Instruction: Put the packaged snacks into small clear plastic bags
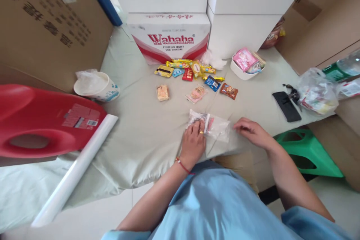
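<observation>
My left hand lies over a small clear-and-white snack packet, its fingers bent down onto it and the thumb hidden. Against the packet's right side lies a flat clear plastic bag with a bit of red showing at its left end. Just beyond the bag's right edge hovers my right hand, fingers loosely curled and nothing visible in them. Farther back are a pink-wrapped biscuit, a pale wrapped cake, a brown cookie packet and a blue packet.
Several yellow-wrapped snacks lie before the Wahaba-style water carton. A white tub holds packets. At left stand a paper bowl, red jug and white roll. A phone and green stool are right.
</observation>
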